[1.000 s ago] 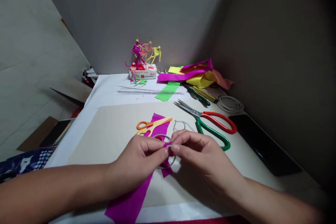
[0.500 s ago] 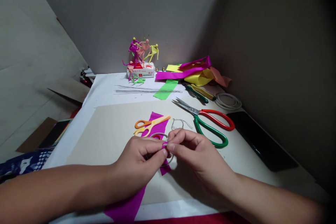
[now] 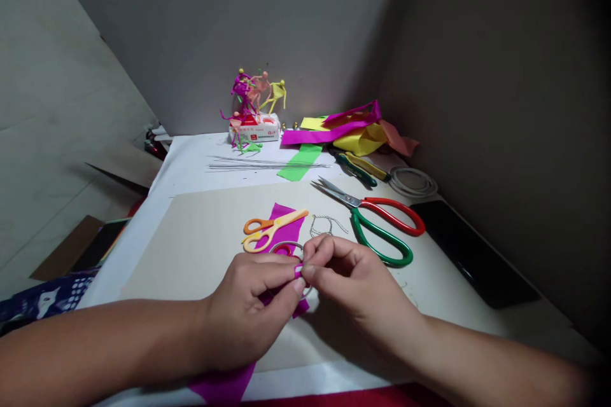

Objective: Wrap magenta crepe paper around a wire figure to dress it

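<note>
Left hand and right hand both narrowly pinched, fingertips meeting on a scrap of magenta crepe paper at a wire ring. Lower ring mostly hidden behind the fingers; join with the paper impossible to make out. Inside the ring, a red scrap, too covered to identify. Beneath the hands, a magenta paper strip, partly covered and cut off by the lower frame edge.

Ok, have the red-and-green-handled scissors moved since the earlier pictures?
No. The red-and-green-handled scissors sit in the same spot relative to the wire outline on the beige board; only the camera view has shifted slightly.
</note>
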A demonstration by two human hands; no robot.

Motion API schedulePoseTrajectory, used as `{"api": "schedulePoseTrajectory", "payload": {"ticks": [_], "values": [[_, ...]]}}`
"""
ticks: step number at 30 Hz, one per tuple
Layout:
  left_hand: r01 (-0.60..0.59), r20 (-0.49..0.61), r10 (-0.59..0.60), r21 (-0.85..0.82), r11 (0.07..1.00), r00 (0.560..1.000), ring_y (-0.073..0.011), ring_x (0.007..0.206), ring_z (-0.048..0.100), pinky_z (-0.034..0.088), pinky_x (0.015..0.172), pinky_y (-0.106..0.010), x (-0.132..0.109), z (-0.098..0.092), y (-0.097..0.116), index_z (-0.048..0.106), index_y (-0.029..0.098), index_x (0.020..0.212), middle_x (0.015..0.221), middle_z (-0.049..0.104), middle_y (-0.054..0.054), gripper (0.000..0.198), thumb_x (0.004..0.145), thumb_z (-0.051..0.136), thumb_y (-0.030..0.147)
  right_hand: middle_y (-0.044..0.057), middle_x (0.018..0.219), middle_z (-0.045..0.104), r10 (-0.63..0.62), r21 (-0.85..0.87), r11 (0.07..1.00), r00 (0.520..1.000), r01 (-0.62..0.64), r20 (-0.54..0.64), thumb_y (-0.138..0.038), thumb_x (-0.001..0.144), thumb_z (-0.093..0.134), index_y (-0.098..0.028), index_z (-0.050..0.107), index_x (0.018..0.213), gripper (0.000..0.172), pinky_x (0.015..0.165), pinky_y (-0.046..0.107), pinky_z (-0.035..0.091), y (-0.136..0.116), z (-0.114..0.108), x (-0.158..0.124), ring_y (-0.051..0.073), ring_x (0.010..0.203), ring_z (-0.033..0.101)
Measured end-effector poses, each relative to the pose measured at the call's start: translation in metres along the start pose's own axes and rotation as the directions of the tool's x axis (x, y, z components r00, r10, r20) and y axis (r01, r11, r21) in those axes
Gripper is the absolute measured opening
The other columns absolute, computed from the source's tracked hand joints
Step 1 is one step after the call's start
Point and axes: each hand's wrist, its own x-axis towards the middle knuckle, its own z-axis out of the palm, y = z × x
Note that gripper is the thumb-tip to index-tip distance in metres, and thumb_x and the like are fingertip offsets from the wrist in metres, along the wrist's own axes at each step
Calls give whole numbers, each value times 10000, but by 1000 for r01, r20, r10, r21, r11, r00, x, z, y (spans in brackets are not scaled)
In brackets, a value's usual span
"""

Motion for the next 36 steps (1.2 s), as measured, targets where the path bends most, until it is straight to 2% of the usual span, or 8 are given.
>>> {"api": "schedulePoseTrajectory", "payload": {"ticks": [11, 16, 20, 24, 27, 30, 33, 36], "values": [[14, 29, -13, -13, 1000, 999, -148, 599, 564, 437, 609, -254, 0, -2, 2, 707, 146, 656, 627, 635, -58, 350, 880, 441, 189, -19, 710, 549, -6, -109, 994, 1000, 5, -3, -124, 663, 679, -171, 519, 609, 175, 636, 262, 388, 0, 0, -1, 103, 653, 482], [2, -2, -2, 16, 1000, 1000, -151, 586, 574, 447, 605, -244, 2, -1, 0, 710, 165, 616, 522, 595, -29, 306, 833, 495, 148, -17, 704, 554, -17, -163, 986, 1000, 21, 25, -104, 696, 642, -181, 519, 636, 157, 616, 257, 412, 2, -1, -3, 105, 651, 509], [-27, -16, 28, 55, 998, 999, -149, 582, 586, 458, 604, -240, 1, -2, 0, 691, 172, 561, 511, 603, -25, 329, 821, 493, 137, 3, 750, 575, -97, -314, 944, 995, 96, 13, -144, 728, 653, -182, 550, 641, 140, 694, 288, 441, 2, 0, -4, 134, 729, 551], [-60, -38, 64, 89, 994, 997, -148, 597, 611, 476, 599, -229, 1, -6, 3, 702, 161, 601, 566, 649, -37, 303, 813, 490, 118, 42, 867, 587, -320, -575, 756, 943, 314, 93, -123, 745, 640, -184, 631, 709, 71, 809, 332, 455, -4, -1, -5, 173, 859, 573], [-114, -66, 119, 82, 990, 991, -146, 608, 628, 491, 595, -215, 2, -8, 4, 708, 159, 640, 572, 658, -32, 272, 800, 496, 100, 75, 969, 575, -521, -690, 504, 820, 520, 237, -95, 746, 623, -183, 674, 812, 121, 851, 361, 454, -9, -3, -8, 203, 960, 553], [-212, -113, 219, 76, 974, 969, -143, 614, 643, 508, 609, -207, 3, -9, 4, 698, 157, 635, 542, 644, -14, 264, 784, 494, 79, 99, 1034, 574, -617, -728, 293, 704, 620, 352, -65, 739, 611, -171, 686, 872, 186, 879, 387, 440, -10, -6, -12, 222, 1010, 530], [-261, -122, 271, 96, 961, 955, -135, 618, 656, 521, 624, -198, 3, -10, 5, 687, 150, 630, 573, 668, -15, 268, 777, 482, 57, 109, 1050, 582, -612, -747, 225, 687, 625, 390, -63, 743, 605, -159, 696, 864, 180, 899, 409, 424, -11, -9, -13, 228, 1003, 527], [-284, -119, 298, 126, 951, 947, -136, 640, 675, 535, 636, -192, 3, -12, 8, 685, 140, 635, 664, 717, -38, 264, 777, 480, 54, 102, 1022, 597, -590, -754, 272, 722, 598, 361, -83, 758, 609, -159, 704, 837, 145, 891, 400, 428, -12, -11, -10, 220, 983, 539]]}}
